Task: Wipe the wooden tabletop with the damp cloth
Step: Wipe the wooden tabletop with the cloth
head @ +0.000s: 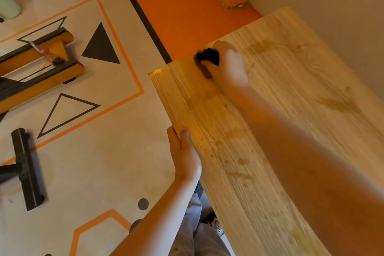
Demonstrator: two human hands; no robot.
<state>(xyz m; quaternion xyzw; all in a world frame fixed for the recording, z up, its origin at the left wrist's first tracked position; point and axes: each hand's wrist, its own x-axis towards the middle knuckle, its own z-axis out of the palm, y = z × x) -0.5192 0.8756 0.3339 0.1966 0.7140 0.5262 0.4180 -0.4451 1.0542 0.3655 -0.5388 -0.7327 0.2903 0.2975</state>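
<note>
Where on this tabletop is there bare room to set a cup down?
The tabletop is bare between the right arm and the wall-side edge. Crowded: the far corner, where the right hand presses the cloth, and the near edge gripped by the left hand.

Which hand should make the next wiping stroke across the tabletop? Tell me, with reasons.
The right hand. It already presses the dark cloth on the wooden tabletop near the far left corner, with unwiped smudges within its sweep. The left hand holds no cloth; it grips the tabletop's left edge, apparently steadying it.
</note>
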